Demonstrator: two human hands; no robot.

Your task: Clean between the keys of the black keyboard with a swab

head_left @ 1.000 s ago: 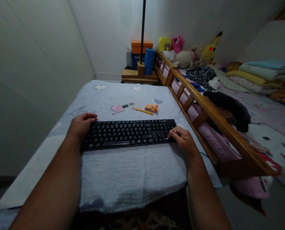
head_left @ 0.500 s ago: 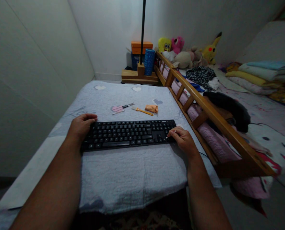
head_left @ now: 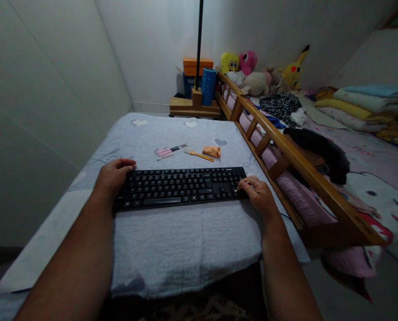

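A black keyboard (head_left: 172,187) lies across the cloth in front of me. My left hand (head_left: 114,176) grips its left end, thumb along the top corner and the other fingers partly hidden. Pinched in my right hand (head_left: 255,189) is a thin cotton swab (head_left: 238,189), its white tip down at the number keys near the right end. Beyond the keyboard lie a yellow-handled brush (head_left: 201,155), a crumpled orange packet (head_left: 211,151) and a pink tool with a dark collar and metal tip (head_left: 168,150).
The table's pale blue cloth (head_left: 185,240) has heart prints. A wooden bed rail (head_left: 279,147) runs close along the right side, with plush toys (head_left: 255,82) and bedding behind it. At the back stand a black pole (head_left: 199,44) on a wooden base and a blue roller (head_left: 208,87).
My right hand has shifted slightly, moving the swab tip a little right and up over the number keys. My left hand and the keyboard stay in place.
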